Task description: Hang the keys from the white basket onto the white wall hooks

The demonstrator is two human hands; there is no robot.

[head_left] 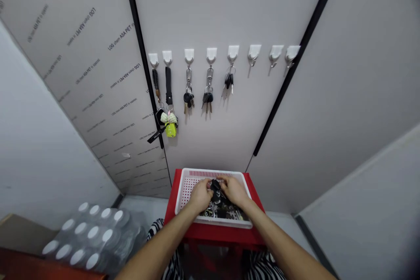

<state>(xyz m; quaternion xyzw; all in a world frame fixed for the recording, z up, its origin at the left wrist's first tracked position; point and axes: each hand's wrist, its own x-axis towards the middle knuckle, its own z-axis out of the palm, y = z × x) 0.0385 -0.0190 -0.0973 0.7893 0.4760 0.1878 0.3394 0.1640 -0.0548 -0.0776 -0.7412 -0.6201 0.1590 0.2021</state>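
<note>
Over a white plastic basket point(180, 192), both hands are closed at a bunch of black-headed keys point(215, 185). My left hand point(201, 194) pinches the bunch from the left, thumb and fingers together. From the right, my right hand point(232, 189) grips its other side, its fingertips partly hidden. Beneath them, more keys and key rings point(223, 208) lie heaped in the basket's middle and right part; single pieces are hard to make out. The basket's left part shows its bare perforated floor.
The basket stands on a red stool point(213, 234) before my knees. Wall hooks point(211, 54) run in a row; the left ones carry keys, including a black-strapped set with a yellow-green fob point(170, 129). Three right hooks point(275, 54) hang bare. Packed bottles point(93, 234) stand lower left.
</note>
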